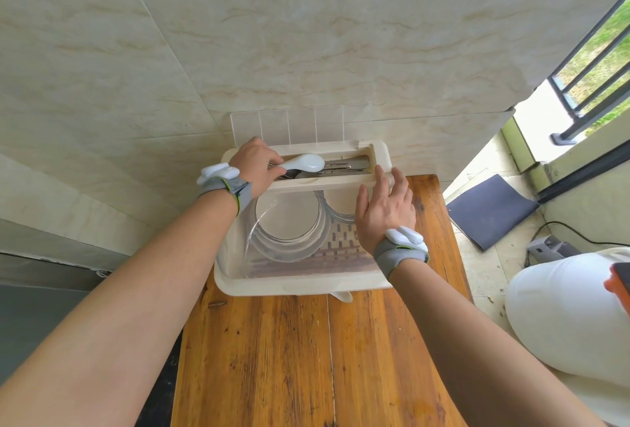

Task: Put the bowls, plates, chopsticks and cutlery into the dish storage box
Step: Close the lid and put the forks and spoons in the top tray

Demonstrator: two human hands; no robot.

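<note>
A cream dish storage box (300, 286) stands at the far end of the wooden table, its clear lid (300, 126) tipped up against the wall. Clear plates and bowls (289, 225) stand on edge in its main section. The narrow back compartment holds metal cutlery and chopsticks (344, 167). My left hand (257, 165) is over that compartment's left end, closed on a white spoon (303, 162) together with some metal cutlery. My right hand (383, 208) rests with fingers spread on the box's right rim, holding nothing.
The wooden table (306, 358) stretches toward me. A tiled wall rises right behind the box. To the right are a dark mat (491, 210) on the floor, a cable, a white rounded object (566, 314) and a railed window.
</note>
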